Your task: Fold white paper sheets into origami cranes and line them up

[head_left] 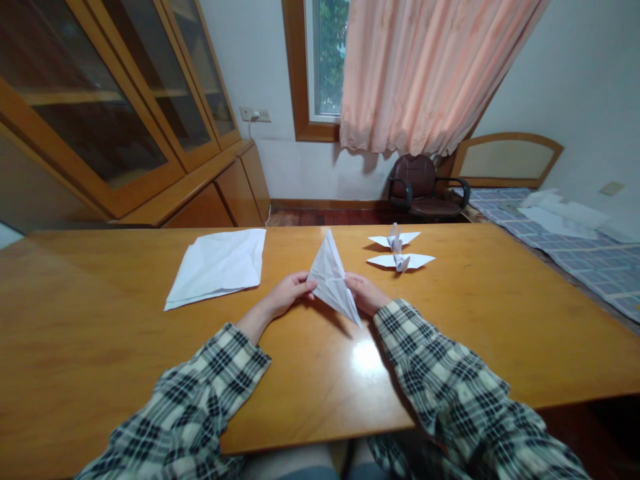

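One left hand (289, 293) and one right hand (369, 295) pinch plain white folded paper (329, 272) with their fingers (353, 279)

A home bedroom, shown by its bed (575, 257), pink curtain (420, 73) and glass-fronted cabinet (150, 127).

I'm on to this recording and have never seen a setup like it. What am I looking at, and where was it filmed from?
There is no robot here: these are a person's own bare hands, in plaid sleeves. The single picture comes from a camera worn on the head, looking forward and down. The left hand and right hand hold a folded white paper between them. On the wooden table, a stack of white paper lies to the left, and two paper cranes sit to the right.
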Available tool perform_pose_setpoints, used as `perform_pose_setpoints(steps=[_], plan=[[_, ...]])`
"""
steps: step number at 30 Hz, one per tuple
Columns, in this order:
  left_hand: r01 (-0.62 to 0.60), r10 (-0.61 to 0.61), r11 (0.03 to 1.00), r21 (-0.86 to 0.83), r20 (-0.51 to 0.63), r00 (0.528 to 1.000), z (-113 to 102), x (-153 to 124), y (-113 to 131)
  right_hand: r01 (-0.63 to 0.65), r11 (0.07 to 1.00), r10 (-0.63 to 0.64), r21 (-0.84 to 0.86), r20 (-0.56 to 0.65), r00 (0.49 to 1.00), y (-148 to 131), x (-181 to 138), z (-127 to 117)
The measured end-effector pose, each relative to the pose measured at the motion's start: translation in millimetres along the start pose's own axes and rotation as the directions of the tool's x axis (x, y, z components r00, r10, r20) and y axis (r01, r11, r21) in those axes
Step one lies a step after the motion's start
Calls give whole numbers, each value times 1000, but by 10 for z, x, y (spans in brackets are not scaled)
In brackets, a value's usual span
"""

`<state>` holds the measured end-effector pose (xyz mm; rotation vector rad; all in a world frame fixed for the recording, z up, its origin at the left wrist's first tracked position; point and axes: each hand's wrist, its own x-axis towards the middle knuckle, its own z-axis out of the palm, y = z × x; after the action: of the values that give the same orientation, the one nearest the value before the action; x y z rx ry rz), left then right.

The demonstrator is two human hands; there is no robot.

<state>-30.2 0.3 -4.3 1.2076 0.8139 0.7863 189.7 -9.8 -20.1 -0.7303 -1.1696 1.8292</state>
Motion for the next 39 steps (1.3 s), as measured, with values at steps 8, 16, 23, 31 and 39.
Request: perform_pose_setpoints(steps=[8, 16, 23, 31, 39], plan=[[3, -4, 999, 52, 19, 1000, 19, -10, 25, 17, 998, -10, 68, -93, 996, -74, -4, 58], [-15, 16, 990, 138, -4, 1000, 49, 0, 40, 39, 992, -47, -123, -62, 997, -43, -8, 75], [-49, 57, 995, 90, -87, 995, 100, 19, 48, 12, 953, -46, -303, -103, 994, 33, 5, 78], [-104, 90, 993, -49, -231, 969, 117, 45, 28, -6, 933, -78, -361, -218, 973, 37, 10, 111], [-247, 335, 890, 384, -183, 924, 223, 23, -104, 23, 944, -110, -330, -246, 963, 47, 21, 102]])
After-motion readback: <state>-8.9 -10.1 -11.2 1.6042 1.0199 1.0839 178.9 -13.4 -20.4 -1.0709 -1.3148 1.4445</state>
